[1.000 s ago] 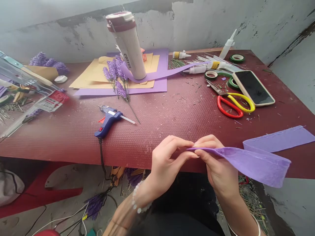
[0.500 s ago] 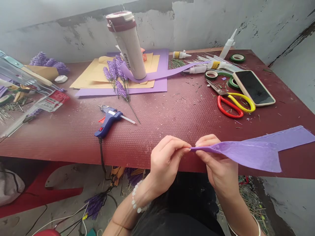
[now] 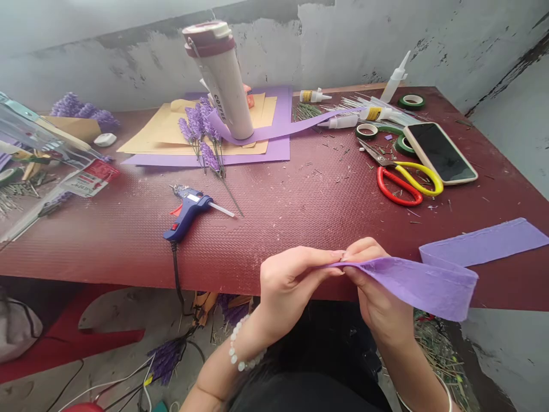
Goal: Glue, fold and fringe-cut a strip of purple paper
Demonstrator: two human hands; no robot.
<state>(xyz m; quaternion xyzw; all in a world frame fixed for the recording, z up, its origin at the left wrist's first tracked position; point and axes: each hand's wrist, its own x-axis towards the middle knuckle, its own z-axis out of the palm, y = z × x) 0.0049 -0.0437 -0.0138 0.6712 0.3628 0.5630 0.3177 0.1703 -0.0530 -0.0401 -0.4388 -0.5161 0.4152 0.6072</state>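
Observation:
A long purple strip (image 3: 422,283) stretches from my fingers to the right, folding back on itself and lying across the table's right side. My left hand (image 3: 294,286) pinches the folded end of the strip between thumb and fingers. Right beside it, fingertips nearly touching, my right hand (image 3: 381,297) pinches the same strip a little further along. Both hands are above the table's front edge. Past my hands lie scissors (image 3: 401,189) with one red and one yellow handle. A blue glue gun (image 3: 187,216) rests to the left of my hands.
A coffee tumbler (image 3: 229,86) stands on brown and purple sheets, beside purple flower stems (image 3: 201,126). At the right are a phone (image 3: 441,153), green tape (image 3: 412,102) and glue bottles (image 3: 394,80). A clear plastic package (image 3: 51,143) lies left on the red table (image 3: 278,200).
My left fingers have shifted right along the strip, closer to my right fingertips. The strip's free part has swung lower and now shows a fold at the right.

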